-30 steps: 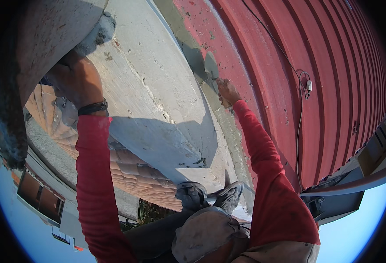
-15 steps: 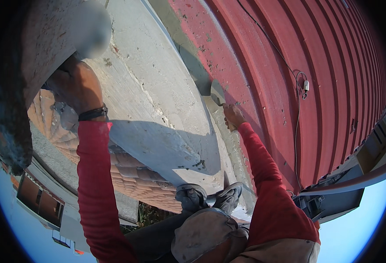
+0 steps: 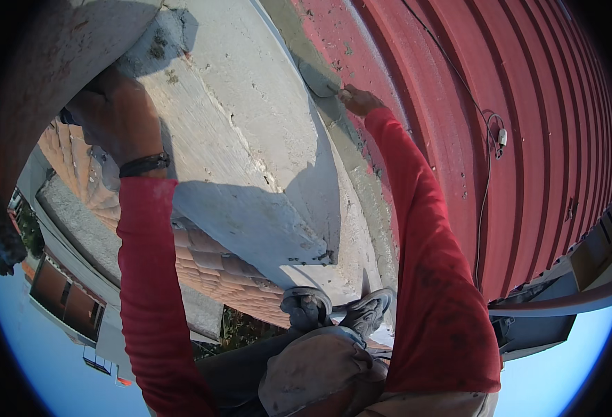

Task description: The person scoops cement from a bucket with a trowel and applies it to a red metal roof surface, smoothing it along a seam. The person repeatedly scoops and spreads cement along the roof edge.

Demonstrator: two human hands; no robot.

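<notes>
My right hand (image 3: 361, 101) is closed round a trowel (image 3: 322, 85), its grey blade laid on the wet mortar strip (image 3: 347, 139) between the concrete and the red metal roof. Over at the upper left, my left hand (image 3: 121, 115), with a dark band at the wrist, is curled in shadow beside the pale concrete ledge (image 3: 250, 132). A small dark-blue bit shows at its fingers, but what it grips is mostly hidden.
The ribbed red roof (image 3: 486, 174) fills the right side, crossed by a thin black cable with a pale connector (image 3: 502, 137). Clay tiles (image 3: 215, 260) slope below the ledge on the left. A large rough brown shape (image 3: 62, 62) looms close at upper left. My shoes (image 3: 306, 306) rest at the ledge's near end.
My right hand has moved farther away and slightly left with the trowel, whose blade has gone from the roof's edge onto the mortar. My left hand stays nearly in place.
</notes>
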